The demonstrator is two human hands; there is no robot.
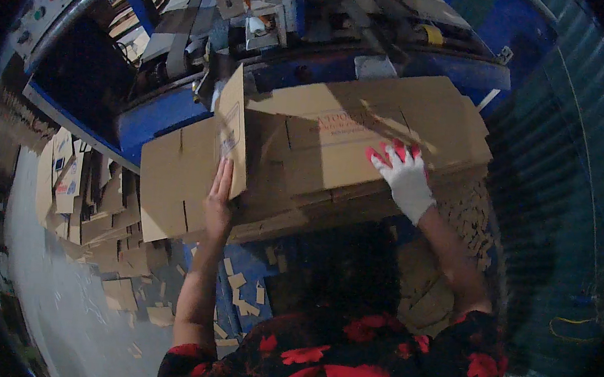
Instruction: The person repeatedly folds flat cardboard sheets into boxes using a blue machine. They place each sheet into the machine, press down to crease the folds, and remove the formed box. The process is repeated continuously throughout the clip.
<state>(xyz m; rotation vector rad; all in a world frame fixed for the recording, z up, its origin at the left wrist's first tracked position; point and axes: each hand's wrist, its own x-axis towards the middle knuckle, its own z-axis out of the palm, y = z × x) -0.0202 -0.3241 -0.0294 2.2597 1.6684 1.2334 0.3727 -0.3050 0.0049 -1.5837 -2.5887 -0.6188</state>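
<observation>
A stack of flat brown cardboard box blanks (pixel 334 145) lies before me, with red print on the top sheet. A cardboard panel (pixel 232 128) stands up at the left part of the stack. My bare left hand (pixel 220 192) rests against this panel with its fingers stretched out along it; the thumb is hidden. On the right half of the top sheet, my right hand (pixel 402 176) lies with fingers spread, in a white glove with red fingertips. The panel's lower edge meets the sheets close to my left hand.
A blue machine (pixel 456 69) with rollers and metal parts stands right behind the stack. A control panel (pixel 45 4) with buttons is at far left. Cardboard offcuts (pixel 110 207) are heaped on the left floor, and scraps (pixel 465 217) lie at right beside a green corrugated wall (pixel 569 176).
</observation>
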